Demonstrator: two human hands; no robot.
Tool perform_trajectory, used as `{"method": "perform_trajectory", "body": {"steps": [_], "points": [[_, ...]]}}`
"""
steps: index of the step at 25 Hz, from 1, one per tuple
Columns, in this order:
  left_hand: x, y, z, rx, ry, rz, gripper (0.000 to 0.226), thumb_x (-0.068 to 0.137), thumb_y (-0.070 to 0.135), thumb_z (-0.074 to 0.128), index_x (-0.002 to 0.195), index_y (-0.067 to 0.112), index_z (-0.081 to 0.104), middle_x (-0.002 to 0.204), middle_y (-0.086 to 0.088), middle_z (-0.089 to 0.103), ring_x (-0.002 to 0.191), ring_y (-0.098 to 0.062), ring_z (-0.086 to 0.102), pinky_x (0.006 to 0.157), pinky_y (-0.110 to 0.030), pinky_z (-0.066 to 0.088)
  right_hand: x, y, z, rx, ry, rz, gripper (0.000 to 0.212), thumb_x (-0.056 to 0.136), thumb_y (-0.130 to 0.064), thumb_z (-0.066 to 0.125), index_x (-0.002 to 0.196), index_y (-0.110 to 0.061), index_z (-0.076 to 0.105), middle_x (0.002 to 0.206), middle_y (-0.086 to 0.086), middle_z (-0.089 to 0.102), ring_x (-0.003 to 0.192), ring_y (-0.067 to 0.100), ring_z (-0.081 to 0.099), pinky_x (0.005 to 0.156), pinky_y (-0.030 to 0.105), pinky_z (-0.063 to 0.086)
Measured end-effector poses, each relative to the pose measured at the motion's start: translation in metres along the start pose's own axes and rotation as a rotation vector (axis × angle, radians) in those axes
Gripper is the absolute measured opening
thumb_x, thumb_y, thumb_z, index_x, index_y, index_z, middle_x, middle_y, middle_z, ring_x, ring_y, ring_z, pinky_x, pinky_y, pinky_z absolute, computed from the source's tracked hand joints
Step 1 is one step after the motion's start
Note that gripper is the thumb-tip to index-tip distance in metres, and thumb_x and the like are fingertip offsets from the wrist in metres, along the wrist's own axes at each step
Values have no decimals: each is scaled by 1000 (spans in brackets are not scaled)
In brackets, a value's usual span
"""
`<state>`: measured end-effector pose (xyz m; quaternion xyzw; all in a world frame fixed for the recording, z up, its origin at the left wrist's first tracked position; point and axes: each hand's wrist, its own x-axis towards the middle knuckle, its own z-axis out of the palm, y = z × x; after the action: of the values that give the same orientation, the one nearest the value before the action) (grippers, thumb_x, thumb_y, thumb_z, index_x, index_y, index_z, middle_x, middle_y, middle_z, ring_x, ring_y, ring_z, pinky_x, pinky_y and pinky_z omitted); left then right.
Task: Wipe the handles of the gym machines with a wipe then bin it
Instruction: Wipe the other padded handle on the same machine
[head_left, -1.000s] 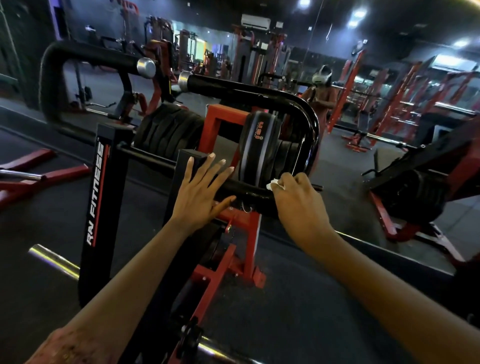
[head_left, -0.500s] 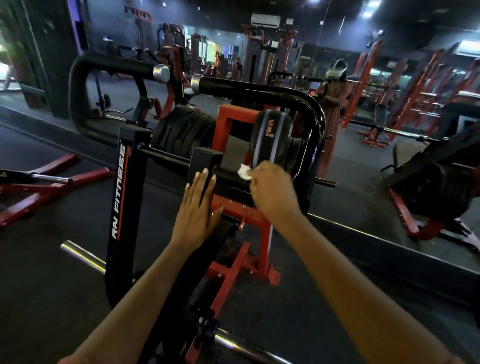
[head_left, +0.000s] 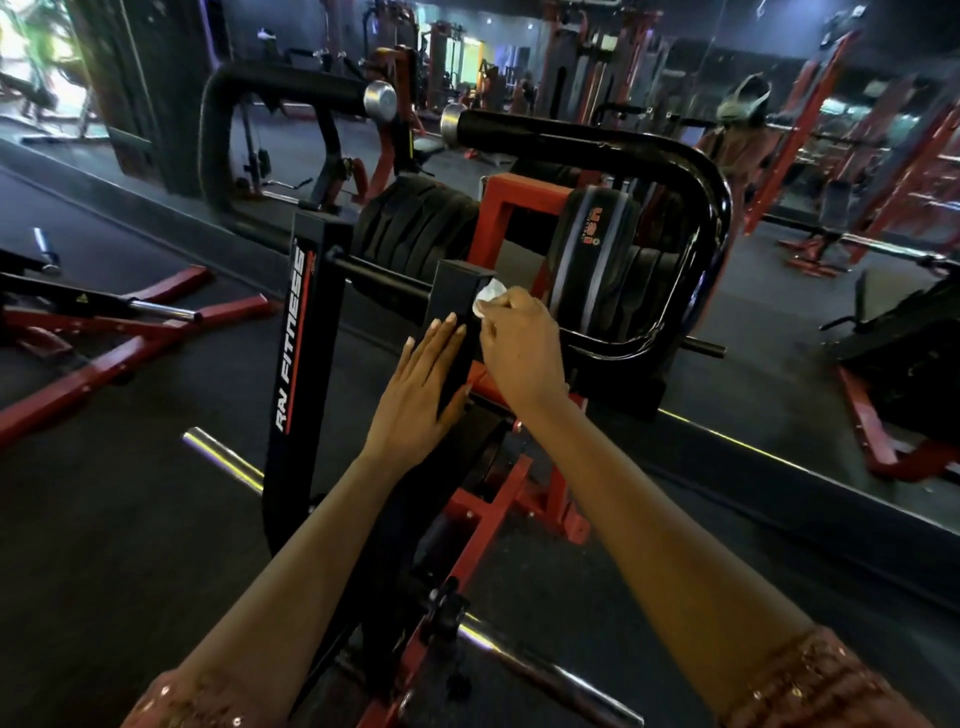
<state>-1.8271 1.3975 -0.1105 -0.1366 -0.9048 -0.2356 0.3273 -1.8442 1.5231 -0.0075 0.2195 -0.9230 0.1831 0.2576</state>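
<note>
As the wipe (head_left: 488, 297) is merely pinched by the right hand (head_left: 521, 356) mid-frame, left hand (head_left: 421, 397) laid flat, it may be dropped.

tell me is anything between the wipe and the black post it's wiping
Nothing visible. The right hand holds the wipe right against the black post; the left hand lies flat on the post, beside it.

Weight plates (head_left: 592, 260) close behind handle bar (head_left: 709, 223)
</note>
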Motion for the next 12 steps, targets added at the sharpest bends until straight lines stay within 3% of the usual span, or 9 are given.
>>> {"method": "perform_trajectory", "body": {"steps": [3,6,12], "points": [[-31,-3,-7,4,-20,-52,56,96,32,40,146,12,25,155,-3,20,144,-15,14,119,-34,8,-19,4,0,197,-1,-18,28,89,-4,52,113,-6,65,110,11,61,103,23,58,91,29,46],[-70,-1,-14,3,-86,-128,52,96,29,47,143,10,34,152,-6,28,143,-18,17,118,-40,15,-51,6,1,281,-50,-61,25,86,-3,57,108,-6,69,104,11,64,96,23,61,86,28,47],[-186,40,-13,-54,-296,-420,51,93,30,53,140,17,40,152,-2,29,142,-18,23,117,-36,20,-136,22,12,407,-264,-9,23,84,-4,59,102,-7,71,103,11,67,91,24,63,80,25,45]]}}
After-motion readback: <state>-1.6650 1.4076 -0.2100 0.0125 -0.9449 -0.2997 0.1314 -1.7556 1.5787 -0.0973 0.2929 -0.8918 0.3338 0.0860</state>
